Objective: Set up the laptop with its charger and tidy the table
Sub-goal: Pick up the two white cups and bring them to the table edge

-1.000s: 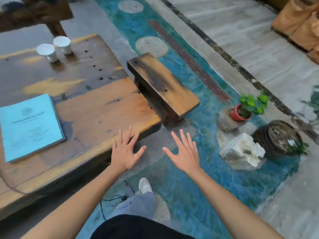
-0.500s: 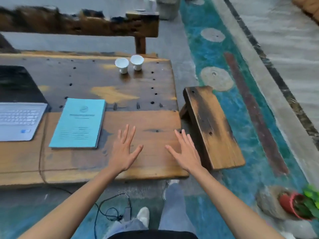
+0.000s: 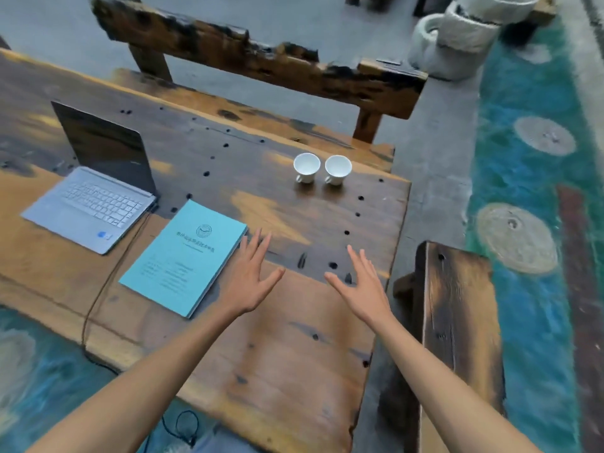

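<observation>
A silver laptop (image 3: 86, 209) stands open on the left of the wooden table (image 3: 277, 371), its screen dark. A dark charger cable (image 3: 108, 282) runs from the laptop's right side across the table, over the near edge and down to the floor. A light blue booklet (image 3: 184, 256) lies flat to the right of the laptop. Two white cups (image 3: 322, 171) stand side by side near the far right corner. My left hand (image 3: 250, 277) hovers open just right of the booklet. My right hand (image 3: 364, 287) is open above the table's right part. Both hold nothing.
A long wooden bench (image 3: 261, 60) runs behind the table. A short wooden stool (image 3: 457, 322) stands off the table's right end. White woven pots (image 3: 457, 37) sit at the back right. The floor is painted blue-green, with a cable loop (image 3: 186, 426) under the near edge.
The view has swung left and up, bringing the laptop fully into sight. Both open hands now sit farther over the table, beside the booklet, still holding nothing.
</observation>
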A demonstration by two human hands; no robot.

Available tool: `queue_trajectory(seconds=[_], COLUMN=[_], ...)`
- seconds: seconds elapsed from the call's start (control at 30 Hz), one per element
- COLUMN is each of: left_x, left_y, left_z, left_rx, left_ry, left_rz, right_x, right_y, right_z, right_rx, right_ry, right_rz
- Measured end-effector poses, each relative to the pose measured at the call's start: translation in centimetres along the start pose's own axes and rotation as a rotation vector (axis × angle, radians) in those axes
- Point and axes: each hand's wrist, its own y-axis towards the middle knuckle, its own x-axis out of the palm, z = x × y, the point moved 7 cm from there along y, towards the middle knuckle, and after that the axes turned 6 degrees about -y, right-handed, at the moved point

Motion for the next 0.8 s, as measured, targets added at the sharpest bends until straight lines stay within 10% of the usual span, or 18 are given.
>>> queue_trajectory(seconds=[0.8], left_x=[4.2], left_y=[29.5], left_z=[-8.5], left_rx=[-0.305], left_ry=[-0.404], left_rz=[-0.063], right_x=[2.1], right_y=[28.7], right_z=[-2.3], right_rx=[0.396], right_ry=[0.798], right_rz=[0.01])
